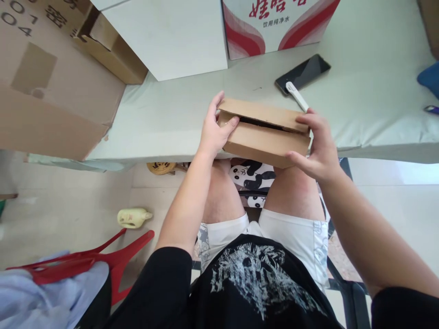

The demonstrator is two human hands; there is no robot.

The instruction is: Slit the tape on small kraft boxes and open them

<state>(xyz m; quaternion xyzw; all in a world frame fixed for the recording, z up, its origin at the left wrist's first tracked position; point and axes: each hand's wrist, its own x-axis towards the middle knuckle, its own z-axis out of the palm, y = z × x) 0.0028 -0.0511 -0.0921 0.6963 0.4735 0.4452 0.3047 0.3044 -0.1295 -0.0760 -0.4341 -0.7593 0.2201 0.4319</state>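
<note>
A small brown cardboard box [264, 141] is held between my two hands at the table's front edge. Its lid flap stands slightly raised, leaving a dark gap along the long side; the inside cannot be made out. My left hand [216, 125] grips the left end, thumb at the gap and fingers behind. My right hand [318, 144] clasps the right end, fingers on the flap and thumb on the lower front. Just behind the box, a white stick-like object [297, 97] rests with one end on a black smartphone [303, 74].
The table [164, 114] has a pale green cloth. Large cartons [51, 91], a white box [171, 41] and a red-and-white water carton [277, 27] stand along its back and left. On the floor are a yellow bottle [133, 218] and a red chair [118, 262].
</note>
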